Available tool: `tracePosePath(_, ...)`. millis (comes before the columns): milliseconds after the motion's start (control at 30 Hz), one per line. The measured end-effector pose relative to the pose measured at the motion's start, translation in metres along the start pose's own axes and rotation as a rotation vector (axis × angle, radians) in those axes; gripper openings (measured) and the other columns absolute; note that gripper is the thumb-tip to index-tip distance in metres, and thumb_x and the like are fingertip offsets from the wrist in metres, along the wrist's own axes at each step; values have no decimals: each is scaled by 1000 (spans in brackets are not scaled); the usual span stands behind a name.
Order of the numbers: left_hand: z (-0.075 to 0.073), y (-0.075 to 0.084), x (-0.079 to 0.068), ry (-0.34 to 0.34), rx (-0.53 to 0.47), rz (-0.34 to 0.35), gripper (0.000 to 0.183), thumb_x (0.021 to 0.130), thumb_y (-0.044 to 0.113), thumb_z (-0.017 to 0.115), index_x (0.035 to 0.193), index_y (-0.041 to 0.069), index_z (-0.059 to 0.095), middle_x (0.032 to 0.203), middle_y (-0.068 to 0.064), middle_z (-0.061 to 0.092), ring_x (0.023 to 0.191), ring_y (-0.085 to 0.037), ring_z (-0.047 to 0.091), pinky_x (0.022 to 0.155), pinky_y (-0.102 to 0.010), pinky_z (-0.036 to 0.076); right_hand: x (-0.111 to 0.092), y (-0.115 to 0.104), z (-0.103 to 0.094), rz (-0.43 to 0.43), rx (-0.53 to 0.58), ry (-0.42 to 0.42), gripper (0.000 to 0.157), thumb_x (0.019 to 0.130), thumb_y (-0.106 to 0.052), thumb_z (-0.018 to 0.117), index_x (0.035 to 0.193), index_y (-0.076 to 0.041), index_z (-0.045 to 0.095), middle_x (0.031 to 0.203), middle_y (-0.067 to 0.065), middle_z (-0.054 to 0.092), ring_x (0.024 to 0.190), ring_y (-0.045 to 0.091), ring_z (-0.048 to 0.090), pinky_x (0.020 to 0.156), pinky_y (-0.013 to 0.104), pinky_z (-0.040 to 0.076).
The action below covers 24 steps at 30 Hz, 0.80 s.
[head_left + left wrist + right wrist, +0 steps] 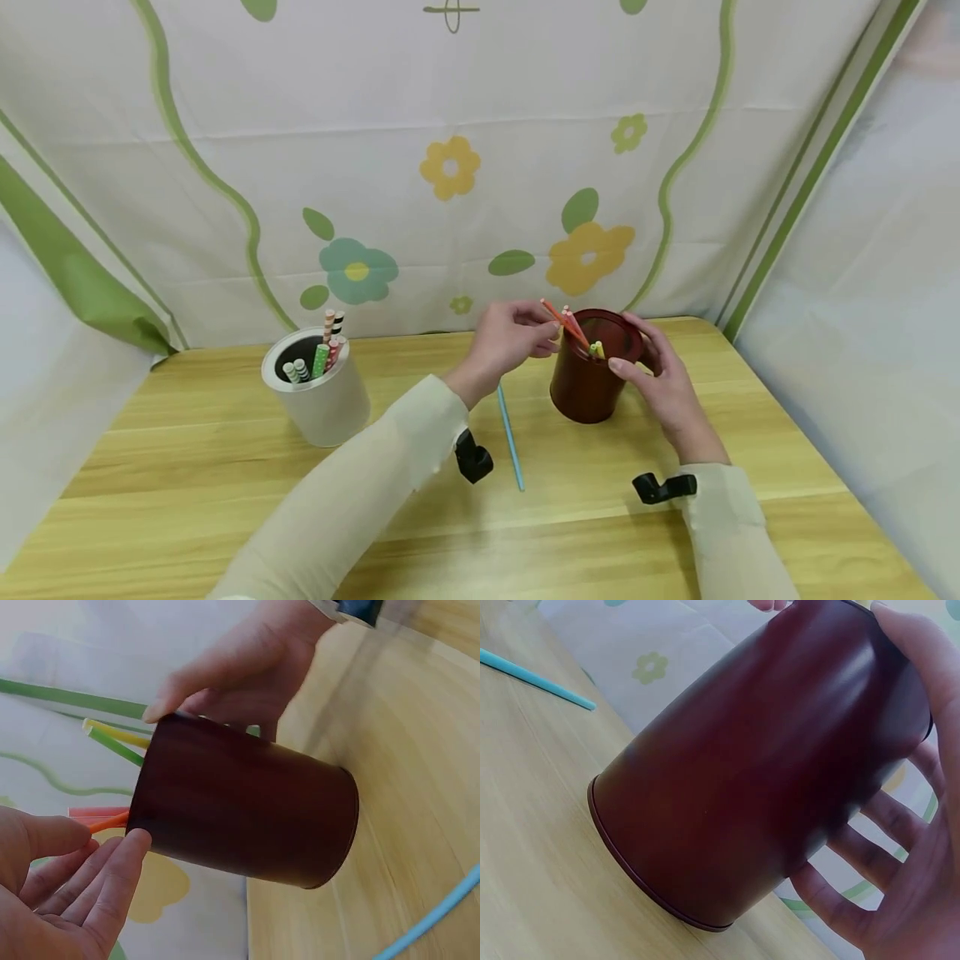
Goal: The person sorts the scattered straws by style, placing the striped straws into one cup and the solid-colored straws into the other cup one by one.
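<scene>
A dark red cylindrical cup [587,387] stands on the table at the right, with orange, pink, green and yellow straws poking out of its mouth. My left hand [510,342] pinches an orange straw [553,312] between thumb and fingers at the cup's rim; its lower end is inside the cup. In the left wrist view a pink straw [94,812] lies right beside it, and green [116,746] and yellow straws [112,733] lean at the opposite rim. My right hand [667,392] grips the cup's right side, thumb at the rim and fingers along the wall.
A blue straw [511,437] lies on the wooden table [585,533], left of the red cup. Farther left stands a white cup [326,412] with several patterned straws [321,360]. A flowered curtain [450,100] hangs behind the table's back edge.
</scene>
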<state>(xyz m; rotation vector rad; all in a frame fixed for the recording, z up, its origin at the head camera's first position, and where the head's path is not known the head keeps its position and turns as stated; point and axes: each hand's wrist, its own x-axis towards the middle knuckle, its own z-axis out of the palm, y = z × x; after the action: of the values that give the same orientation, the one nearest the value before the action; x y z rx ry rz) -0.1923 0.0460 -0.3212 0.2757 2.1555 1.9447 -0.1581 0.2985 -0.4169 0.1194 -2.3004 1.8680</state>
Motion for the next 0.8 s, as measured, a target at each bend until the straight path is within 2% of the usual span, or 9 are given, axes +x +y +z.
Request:
tracePosePath(267, 3, 4, -1, -15, -33, -10, 8, 101, 5, 74, 103, -1, 77, 107, -22, 80, 99, -40, 80, 81, -36, 67, 2, 2, -2, -30, 2, -9, 68, 104, -15, 72, 165, -29, 44, 139, -20, 61, 126, 9, 55, 94, 13, 51)
tracePosePath(467, -1, 0, -3, -19, -50, -17, 9, 101, 6, 74, 105, -1, 77, 109, -21, 80, 92, -33, 82, 82, -36, 67, 4, 3, -1, -40, 3, -1, 68, 104, -15, 72, 164, -29, 45, 138, -19, 61, 124, 8, 55, 94, 13, 50)
tracePosePath(600, -10, -9, -3, -46, -132, -54, 13, 101, 6, 74, 110, -3, 77, 110, -21, 80, 90, -27, 83, 88, -39, 66, 3, 4, -1, -51, 7, -1, 68, 104, -14, 72, 165, -28, 45, 139, -20, 61, 124, 8, 55, 94, 12, 50)
tracePosePath(733, -25, -25, -4, -67, -262, -125, 21, 101, 6, 75, 119, -5, 76, 114, -23, 80, 87, -20, 82, 90, -37, 66, 4, 4, 0, -49, 10, -14, 69, 104, -14, 72, 165, -28, 44, 141, -20, 60, 125, 8, 55, 95, 13, 50)
tracePosePath(800, -33, -33, -5, -74, -285, -157, 25, 101, 8, 75, 121, -6, 75, 117, -23, 79, 88, -18, 81, 91, -35, 65, 4, 3, 0, -40, 1, -11, 68, 104, -15, 72, 165, -29, 44, 142, -20, 60, 126, 8, 54, 95, 13, 49)
